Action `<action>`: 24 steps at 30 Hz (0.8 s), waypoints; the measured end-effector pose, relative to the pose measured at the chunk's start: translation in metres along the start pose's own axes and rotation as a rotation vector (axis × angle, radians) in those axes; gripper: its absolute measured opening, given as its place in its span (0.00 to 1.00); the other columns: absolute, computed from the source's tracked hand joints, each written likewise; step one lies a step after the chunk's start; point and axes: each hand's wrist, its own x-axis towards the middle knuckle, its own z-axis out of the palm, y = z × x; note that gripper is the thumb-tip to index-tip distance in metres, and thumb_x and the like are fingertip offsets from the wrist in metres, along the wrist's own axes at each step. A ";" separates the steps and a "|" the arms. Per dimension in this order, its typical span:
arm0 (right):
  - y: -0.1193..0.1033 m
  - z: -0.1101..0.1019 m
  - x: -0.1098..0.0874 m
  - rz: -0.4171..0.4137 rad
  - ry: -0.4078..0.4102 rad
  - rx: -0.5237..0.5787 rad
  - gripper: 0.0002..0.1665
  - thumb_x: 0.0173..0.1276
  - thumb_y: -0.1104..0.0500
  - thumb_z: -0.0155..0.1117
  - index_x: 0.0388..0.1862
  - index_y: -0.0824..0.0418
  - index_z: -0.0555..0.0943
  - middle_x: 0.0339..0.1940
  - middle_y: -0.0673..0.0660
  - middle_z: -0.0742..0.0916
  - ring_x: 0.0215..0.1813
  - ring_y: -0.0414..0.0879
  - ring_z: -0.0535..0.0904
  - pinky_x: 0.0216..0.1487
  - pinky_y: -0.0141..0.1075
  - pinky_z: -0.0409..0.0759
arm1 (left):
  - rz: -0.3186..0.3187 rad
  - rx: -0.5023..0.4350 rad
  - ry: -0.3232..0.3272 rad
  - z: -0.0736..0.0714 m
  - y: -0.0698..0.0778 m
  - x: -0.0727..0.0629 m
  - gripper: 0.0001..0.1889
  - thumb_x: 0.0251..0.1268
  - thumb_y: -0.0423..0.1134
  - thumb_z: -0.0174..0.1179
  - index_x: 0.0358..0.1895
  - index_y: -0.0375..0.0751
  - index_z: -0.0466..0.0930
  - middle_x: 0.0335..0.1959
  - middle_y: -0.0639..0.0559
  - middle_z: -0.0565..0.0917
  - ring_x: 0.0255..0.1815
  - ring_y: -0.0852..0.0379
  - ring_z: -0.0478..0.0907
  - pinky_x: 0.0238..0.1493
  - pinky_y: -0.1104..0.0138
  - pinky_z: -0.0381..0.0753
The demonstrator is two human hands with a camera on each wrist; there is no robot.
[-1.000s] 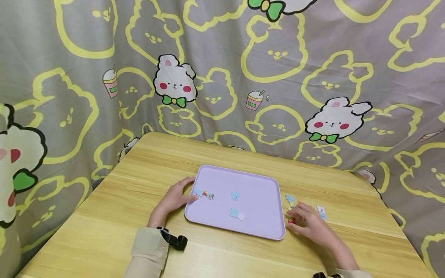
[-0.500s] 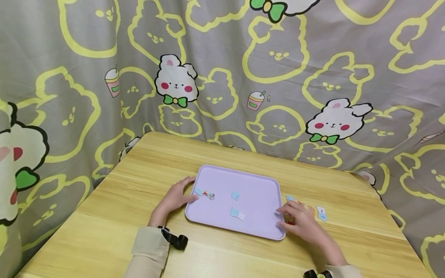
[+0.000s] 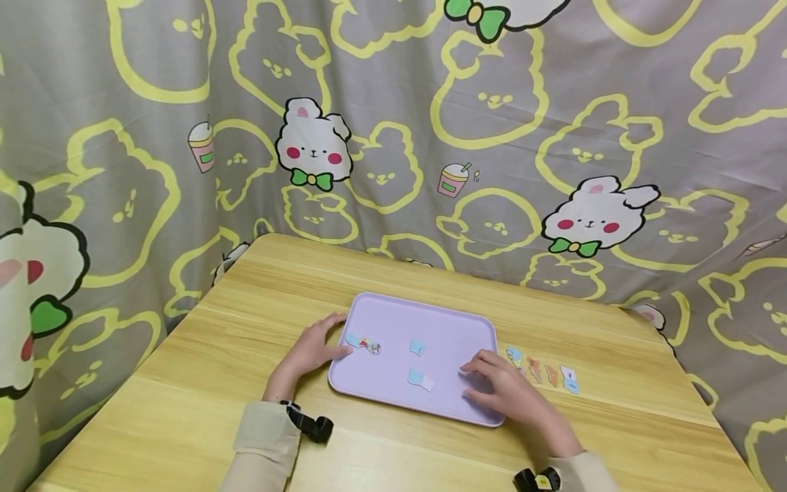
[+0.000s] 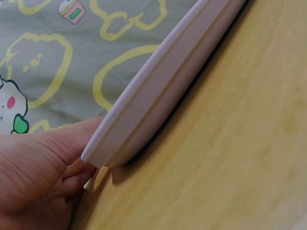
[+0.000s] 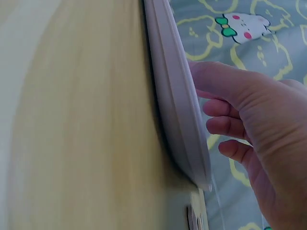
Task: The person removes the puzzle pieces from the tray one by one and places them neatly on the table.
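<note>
A lilac tray (image 3: 430, 311) lies on the table. My left hand (image 3: 313, 345) holds its left edge, with the thumb over the rim (image 4: 139, 84). Over the tray's right part is my right hand (image 3: 510, 389), thumb and fingers apart, with nothing visible between them. In the right wrist view its thumb tip is hidden behind the rim. On the tray are a joined strip of colourful picture pieces (image 3: 363, 343), a small light-blue piece (image 3: 417, 348) and a blue-and-white piece (image 3: 420, 378). These look like paper or card jigsaw pieces.
Right of the tray, a blue-and-yellow piece (image 3: 514, 355), two orange-brown pieces (image 3: 535, 370) and a blue-and-white piece (image 3: 570, 380) lie on the wooden table (image 3: 307, 273). A patterned curtain (image 3: 381, 219) hangs behind the table.
My right hand has moved left from the loose pieces to above the tray, uncovering the orange-brown pieces. A red piece seen near it earlier is out of sight. My left hand stays put.
</note>
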 end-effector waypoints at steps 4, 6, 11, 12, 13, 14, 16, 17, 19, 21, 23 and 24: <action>-0.004 0.004 0.010 -0.033 -0.025 0.001 0.20 0.53 0.54 0.77 0.44 0.58 0.84 0.42 0.47 0.82 0.44 0.39 0.79 0.47 0.36 0.84 | -0.005 -0.008 -0.004 0.000 0.001 0.000 0.37 0.62 0.42 0.66 0.74 0.43 0.62 0.77 0.34 0.56 0.78 0.31 0.51 0.76 0.38 0.52; -0.006 0.006 0.014 -0.045 -0.048 0.003 0.20 0.54 0.53 0.76 0.44 0.58 0.84 0.42 0.48 0.82 0.46 0.40 0.79 0.49 0.37 0.84 | -0.007 -0.007 -0.005 0.001 0.001 0.000 0.37 0.62 0.42 0.66 0.74 0.43 0.62 0.77 0.34 0.56 0.78 0.31 0.52 0.76 0.38 0.52; -0.011 0.011 0.023 -0.082 -0.085 -0.003 0.20 0.56 0.52 0.75 0.45 0.59 0.85 0.42 0.48 0.82 0.45 0.39 0.78 0.50 0.37 0.83 | -0.004 -0.007 -0.004 0.000 0.000 0.000 0.37 0.62 0.42 0.66 0.74 0.43 0.62 0.77 0.34 0.57 0.78 0.31 0.52 0.76 0.38 0.52; -0.011 0.012 0.025 -0.090 -0.087 -0.004 0.20 0.56 0.52 0.75 0.45 0.59 0.85 0.41 0.48 0.82 0.45 0.39 0.78 0.49 0.37 0.82 | -0.005 -0.011 -0.004 0.000 0.000 0.000 0.37 0.62 0.42 0.66 0.74 0.43 0.62 0.77 0.34 0.56 0.78 0.31 0.52 0.76 0.38 0.52; -0.012 0.013 0.027 -0.098 -0.088 -0.004 0.20 0.56 0.52 0.76 0.45 0.59 0.85 0.41 0.48 0.82 0.44 0.39 0.77 0.49 0.37 0.82 | -0.004 -0.009 -0.004 0.000 0.000 0.001 0.37 0.62 0.42 0.66 0.74 0.43 0.62 0.77 0.34 0.57 0.78 0.31 0.52 0.76 0.38 0.52; -0.013 0.014 0.029 -0.104 -0.089 -0.004 0.20 0.56 0.52 0.76 0.45 0.59 0.84 0.41 0.48 0.81 0.44 0.39 0.77 0.49 0.37 0.82 | -0.003 -0.008 -0.004 0.000 0.000 0.001 0.37 0.62 0.42 0.66 0.74 0.43 0.62 0.77 0.34 0.57 0.78 0.31 0.52 0.76 0.38 0.52; -0.015 0.015 0.032 -0.112 -0.094 -0.003 0.20 0.56 0.51 0.75 0.45 0.58 0.84 0.41 0.48 0.81 0.44 0.39 0.77 0.49 0.37 0.82 | -0.001 -0.005 -0.004 0.000 0.001 0.001 0.37 0.62 0.42 0.66 0.74 0.43 0.62 0.77 0.34 0.57 0.78 0.31 0.52 0.76 0.38 0.52; -0.016 0.016 0.034 -0.114 -0.101 0.001 0.20 0.57 0.51 0.75 0.46 0.58 0.84 0.41 0.48 0.81 0.44 0.39 0.78 0.50 0.37 0.82 | -0.004 -0.007 -0.005 0.000 0.001 0.001 0.37 0.62 0.42 0.66 0.74 0.43 0.62 0.77 0.34 0.56 0.78 0.31 0.52 0.76 0.38 0.52; -0.018 0.017 0.038 -0.112 -0.119 0.005 0.20 0.58 0.51 0.74 0.46 0.58 0.84 0.41 0.48 0.82 0.45 0.39 0.78 0.51 0.37 0.82 | -0.007 -0.009 -0.005 0.000 0.000 0.000 0.37 0.62 0.42 0.67 0.74 0.43 0.62 0.77 0.34 0.57 0.78 0.31 0.52 0.76 0.39 0.52; -0.020 0.019 0.041 -0.103 -0.144 0.016 0.20 0.59 0.51 0.73 0.48 0.58 0.84 0.42 0.48 0.82 0.45 0.39 0.78 0.52 0.37 0.82 | -0.002 -0.005 -0.004 0.000 0.000 0.000 0.37 0.62 0.42 0.66 0.74 0.42 0.62 0.77 0.33 0.57 0.77 0.31 0.52 0.76 0.38 0.53; -0.023 0.020 0.044 -0.092 -0.166 0.028 0.20 0.59 0.51 0.73 0.49 0.58 0.84 0.43 0.48 0.82 0.46 0.39 0.78 0.52 0.37 0.82 | -0.005 -0.012 -0.005 0.000 0.000 0.000 0.37 0.62 0.42 0.66 0.74 0.42 0.62 0.77 0.34 0.57 0.78 0.31 0.52 0.76 0.39 0.52; -0.023 0.021 0.046 -0.088 -0.175 0.032 0.21 0.59 0.52 0.73 0.49 0.58 0.84 0.43 0.48 0.82 0.46 0.39 0.78 0.53 0.37 0.82 | -0.004 -0.012 -0.004 0.000 0.000 0.000 0.37 0.62 0.42 0.66 0.74 0.42 0.62 0.77 0.34 0.57 0.78 0.31 0.52 0.76 0.39 0.52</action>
